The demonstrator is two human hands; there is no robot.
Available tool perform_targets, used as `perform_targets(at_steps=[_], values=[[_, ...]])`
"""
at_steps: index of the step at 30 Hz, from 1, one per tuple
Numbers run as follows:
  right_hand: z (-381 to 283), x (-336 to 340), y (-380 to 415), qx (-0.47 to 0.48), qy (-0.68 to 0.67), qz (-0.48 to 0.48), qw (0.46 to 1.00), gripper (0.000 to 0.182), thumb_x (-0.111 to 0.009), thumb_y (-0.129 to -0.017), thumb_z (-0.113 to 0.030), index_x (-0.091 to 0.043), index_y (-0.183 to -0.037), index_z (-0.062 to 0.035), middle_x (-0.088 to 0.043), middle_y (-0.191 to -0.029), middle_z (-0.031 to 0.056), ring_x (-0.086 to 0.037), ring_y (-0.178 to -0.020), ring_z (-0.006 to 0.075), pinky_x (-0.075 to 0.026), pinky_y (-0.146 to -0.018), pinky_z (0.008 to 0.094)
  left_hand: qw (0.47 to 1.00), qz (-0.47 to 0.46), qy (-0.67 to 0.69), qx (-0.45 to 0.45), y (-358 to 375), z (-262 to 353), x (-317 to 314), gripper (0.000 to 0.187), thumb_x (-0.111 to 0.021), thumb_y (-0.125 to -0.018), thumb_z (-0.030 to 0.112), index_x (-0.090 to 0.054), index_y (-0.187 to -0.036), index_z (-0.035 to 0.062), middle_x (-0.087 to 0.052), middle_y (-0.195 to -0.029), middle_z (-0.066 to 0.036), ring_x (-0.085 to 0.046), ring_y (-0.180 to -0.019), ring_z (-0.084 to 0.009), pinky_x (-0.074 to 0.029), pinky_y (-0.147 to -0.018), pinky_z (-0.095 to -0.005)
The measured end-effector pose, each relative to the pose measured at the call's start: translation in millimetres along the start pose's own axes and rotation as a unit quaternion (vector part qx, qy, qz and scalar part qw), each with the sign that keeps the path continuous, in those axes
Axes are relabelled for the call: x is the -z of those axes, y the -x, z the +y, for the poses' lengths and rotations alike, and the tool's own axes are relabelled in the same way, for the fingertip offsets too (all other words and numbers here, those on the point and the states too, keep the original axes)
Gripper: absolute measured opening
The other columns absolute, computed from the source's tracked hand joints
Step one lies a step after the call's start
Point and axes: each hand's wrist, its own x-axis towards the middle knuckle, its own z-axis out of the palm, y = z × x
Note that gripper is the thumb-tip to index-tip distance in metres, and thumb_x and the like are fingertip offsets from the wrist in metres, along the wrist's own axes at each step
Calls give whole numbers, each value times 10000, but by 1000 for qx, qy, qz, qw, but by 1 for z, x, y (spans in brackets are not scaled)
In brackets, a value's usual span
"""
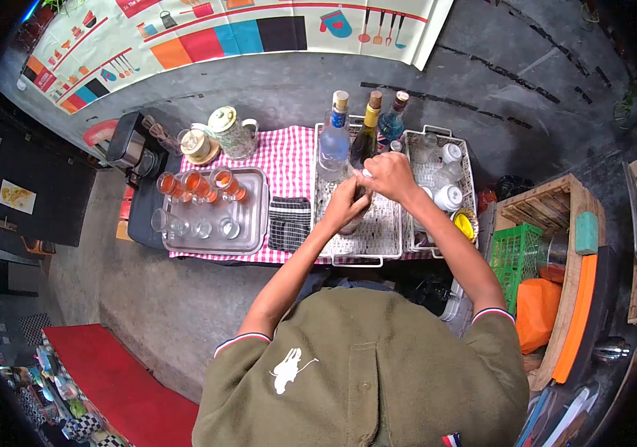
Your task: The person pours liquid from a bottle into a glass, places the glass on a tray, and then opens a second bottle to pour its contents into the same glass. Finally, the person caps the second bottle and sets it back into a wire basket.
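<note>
My left hand wraps around a dark glass or bottle body standing in the wire rack. My right hand sits on top of it, fingers closed around its cap or rim. Most of the held thing is hidden by both hands. Just behind my hands stand three bottles: a clear one with a blue label, a dark one with a yellow neck and a blue one.
A metal tray at left holds three glasses of amber drink and several empty glasses. A folded dark cloth lies beside it. A second rack holds white cups. Jars stand at the back; crates sit at right.
</note>
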Motion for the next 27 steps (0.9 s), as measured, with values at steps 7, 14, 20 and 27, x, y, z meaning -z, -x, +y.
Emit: perform_targets(at_steps=[7,14,20,27], values=[[9,12,-5,118,-51,-79,989,339,-624,-874,-412,-567,-817,-83,-558,-757,78,-595,-762,264,-446,-686,394,998,-56,2,-3,6,-16,11,303,-677,-810,169,-612,-1048,-7,-623,-890,-155,-620,-771,-282,-489,-705,-375],[-9,35,-10,31,-63,-166,984,470,-678,-839,-431,-569,-1058,-29,-593,-912,114,-609,-889,304,-467,-786,428,999,-12,44,1,7,-2,12,292,-661,-785,179,-573,-1004,7,-601,-875,-184,-600,-828,-352,-478,-747,-410],[-18,49,-8,-21,-172,-199,965,404,-693,-851,-366,-572,-1065,-45,-607,-934,141,-614,-885,354,-481,-766,442,999,-17,45,-1,11,-2,11,279,-661,-777,166,-583,-996,10,-587,-843,-173,-581,-786,-344,-470,-719,-409],[-15,45,-7,-23,-247,-220,943,302,-701,-843,-165,-628,-1106,-37,-630,-1001,140,-634,-932,337,-508,-816,418,999,-7,21,23,19,-9,7,256,-697,-782,192,-588,-930,14,-573,-800,-162,-565,-739,-327,-461,-677,-408]])
